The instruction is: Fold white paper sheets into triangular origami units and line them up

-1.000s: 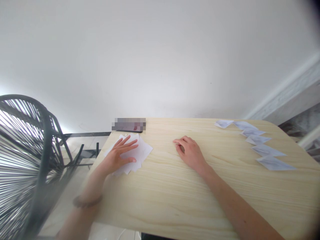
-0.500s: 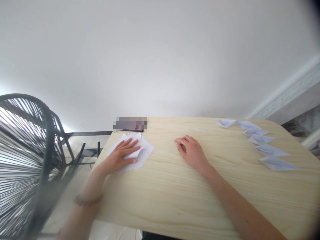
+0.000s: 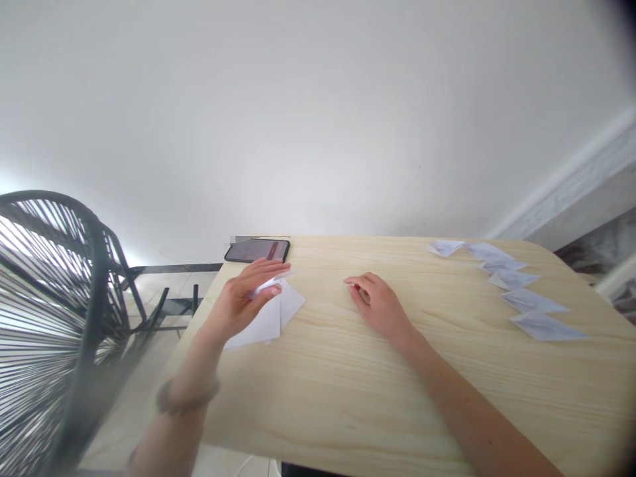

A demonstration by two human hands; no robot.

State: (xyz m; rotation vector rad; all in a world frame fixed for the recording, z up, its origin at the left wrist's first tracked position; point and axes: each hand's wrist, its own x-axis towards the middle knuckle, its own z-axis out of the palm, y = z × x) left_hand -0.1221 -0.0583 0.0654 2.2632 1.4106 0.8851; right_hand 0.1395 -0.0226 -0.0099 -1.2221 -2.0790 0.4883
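Observation:
My left hand (image 3: 238, 298) is raised over the left side of the table. Its thumb and fingers pinch a folded white sheet of paper (image 3: 268, 286), partly hidden by the hand. Beneath it several loose white paper sheets (image 3: 263, 328) lie in an uneven pile. My right hand (image 3: 380, 305) rests near the middle of the tabletop, curled, with thumb and forefinger brought together. No object shows in it.
Several folded white paper pieces (image 3: 534, 301) lie in a staggered line on the right of the wooden table (image 3: 358, 397). A phone (image 3: 258, 250) lies by the back edge. At the left stands a dark corded chair (image 3: 89, 278); a white wall (image 3: 318, 132) rises behind.
My left hand lay spread flat on the paper pile; now it has lifted and closed around a sheet. The right hand stays almost where it was.

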